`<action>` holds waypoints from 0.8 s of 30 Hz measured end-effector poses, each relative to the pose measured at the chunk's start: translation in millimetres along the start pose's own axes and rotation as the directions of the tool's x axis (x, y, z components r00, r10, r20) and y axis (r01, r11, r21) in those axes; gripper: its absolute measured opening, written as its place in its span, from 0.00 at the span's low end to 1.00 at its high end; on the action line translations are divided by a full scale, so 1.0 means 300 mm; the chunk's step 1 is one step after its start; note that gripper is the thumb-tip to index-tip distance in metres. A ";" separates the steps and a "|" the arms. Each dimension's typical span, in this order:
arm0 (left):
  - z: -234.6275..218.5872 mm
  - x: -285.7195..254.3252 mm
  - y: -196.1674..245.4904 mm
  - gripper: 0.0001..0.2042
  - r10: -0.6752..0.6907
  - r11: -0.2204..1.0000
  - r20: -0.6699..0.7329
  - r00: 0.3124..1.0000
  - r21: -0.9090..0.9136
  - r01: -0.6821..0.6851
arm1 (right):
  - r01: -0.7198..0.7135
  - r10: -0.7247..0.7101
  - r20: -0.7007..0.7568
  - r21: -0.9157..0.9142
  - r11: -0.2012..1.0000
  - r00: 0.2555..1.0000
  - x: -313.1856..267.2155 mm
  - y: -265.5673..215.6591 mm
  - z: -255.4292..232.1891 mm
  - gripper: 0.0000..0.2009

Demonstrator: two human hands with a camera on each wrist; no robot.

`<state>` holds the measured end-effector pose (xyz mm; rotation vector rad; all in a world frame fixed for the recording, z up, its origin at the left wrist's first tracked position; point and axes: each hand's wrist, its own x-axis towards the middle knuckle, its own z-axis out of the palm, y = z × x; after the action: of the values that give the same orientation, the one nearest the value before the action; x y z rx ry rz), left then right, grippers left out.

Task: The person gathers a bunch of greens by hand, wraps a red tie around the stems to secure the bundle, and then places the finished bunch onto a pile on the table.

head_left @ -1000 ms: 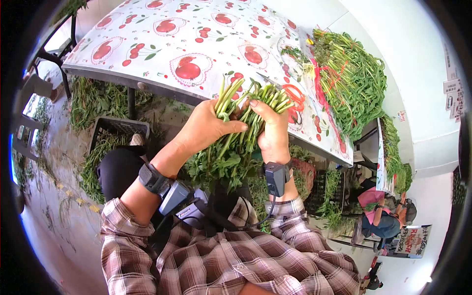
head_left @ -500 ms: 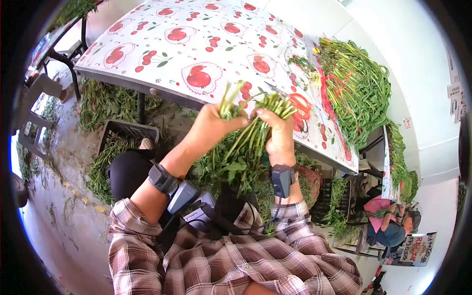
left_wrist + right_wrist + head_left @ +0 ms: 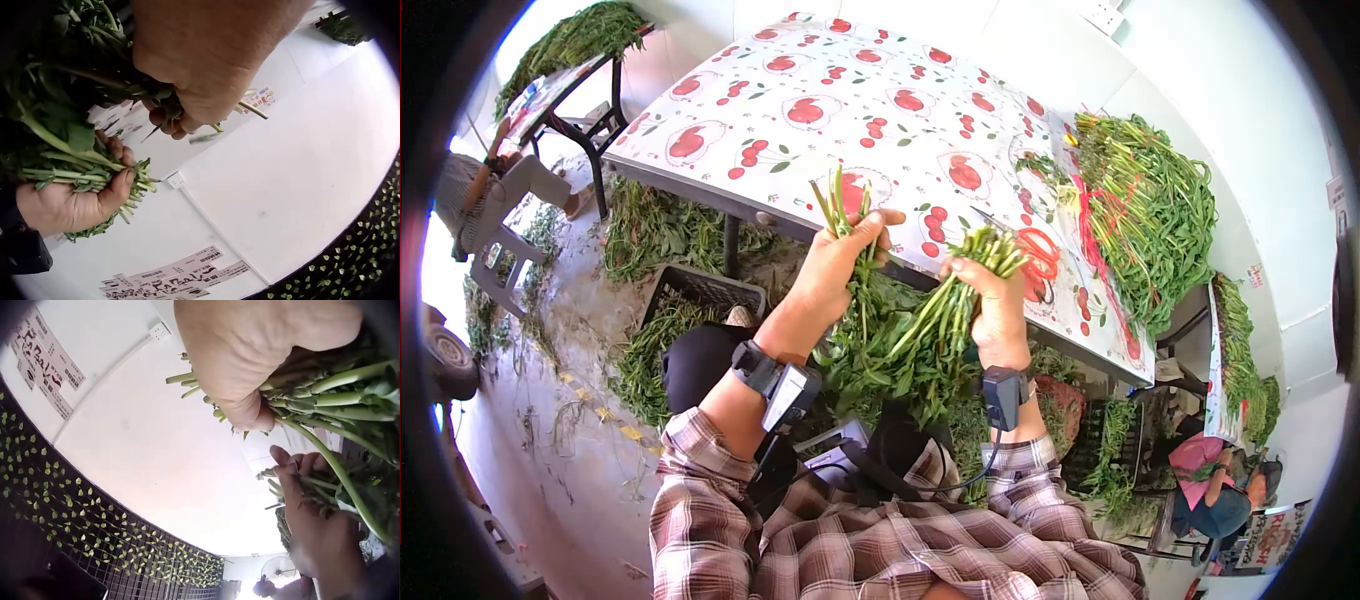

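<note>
In the head view my right hand (image 3: 1002,312) grips a thick bunch of leafy green stems (image 3: 935,325), cut ends up and leaves hanging down over the lap. To its left, my left hand (image 3: 835,268) pinches a few leafy stems (image 3: 828,208), whose bare ends stick up past the thumb. A gap separates the two hands, both held at the table's near edge. The left wrist view shows the right hand (image 3: 75,206) with its fingers and thumb wrapped round the bunch. In the right wrist view the left hand (image 3: 319,525) holds its stems lower down.
A table (image 3: 730,120) with a fruit-patterned cover stands ahead. Orange-handled scissors (image 3: 1038,252) lie near its right edge, beside red ties (image 3: 1090,230) and a big heap of greens (image 3: 1150,210). A black crate (image 3: 700,285) sits on the floor at left. Other people (image 3: 1215,480) sit nearby.
The hands, close together at first, have moved apart. The left hand has drawn a few stems away from the right hand's bunch. The head view has shifted, so the table sits further right and lower.
</note>
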<state>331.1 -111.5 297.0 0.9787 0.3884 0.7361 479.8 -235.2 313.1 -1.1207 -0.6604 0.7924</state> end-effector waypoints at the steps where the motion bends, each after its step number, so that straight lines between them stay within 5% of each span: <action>1: -0.001 0.003 -0.012 0.13 0.035 0.999 0.018 0.999 0.015 -0.035 | 0.005 -0.005 0.013 -0.024 1.000 1.000 -0.006 -0.001 0.029 0.10; 9: 0.055 -0.040 0.011 0.14 -0.048 0.999 -0.083 0.995 -0.017 0.047 | 0.022 -0.017 0.068 -0.076 0.997 0.998 -0.003 0.043 0.150 0.12; 17: 0.024 0.000 -0.085 0.15 0.021 0.970 -0.037 0.999 -0.241 -0.029 | -0.004 0.007 0.021 -0.124 0.992 1.000 0.012 0.103 0.166 0.13; 24: 0.053 -0.039 -0.044 0.17 0.093 0.984 0.012 0.996 -0.154 -0.090 | -0.023 0.030 0.068 -0.110 0.994 0.997 0.014 0.094 0.171 0.12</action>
<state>337.7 -134.1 293.6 0.8623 0.2670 0.8266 435.2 -198.5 302.3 -1.2077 -0.7560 0.8291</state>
